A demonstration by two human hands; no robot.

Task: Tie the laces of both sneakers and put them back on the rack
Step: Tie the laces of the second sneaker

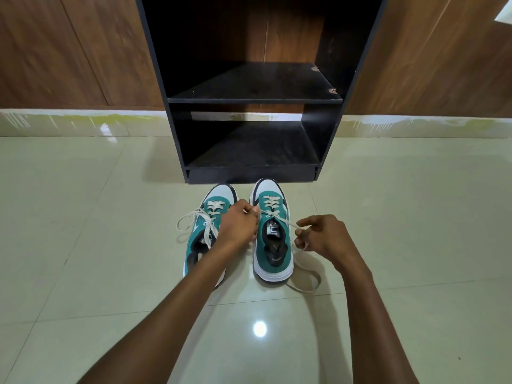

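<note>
Two sneakers (241, 231) side by side on floor (83, 217) before rack (253, 101)

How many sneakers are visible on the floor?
2. The left teal-and-white sneaker lies partly behind the left hand; the right teal-and-white sneaker stands beside it, before the black wooden rack. None seems hidden.

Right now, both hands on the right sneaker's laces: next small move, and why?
Probably cross the two ends and pull the first knot snug. The left hand pinches one lace end of the right sneaker, the right hand the other, drawn out sideways with no knot visible yet.
</note>
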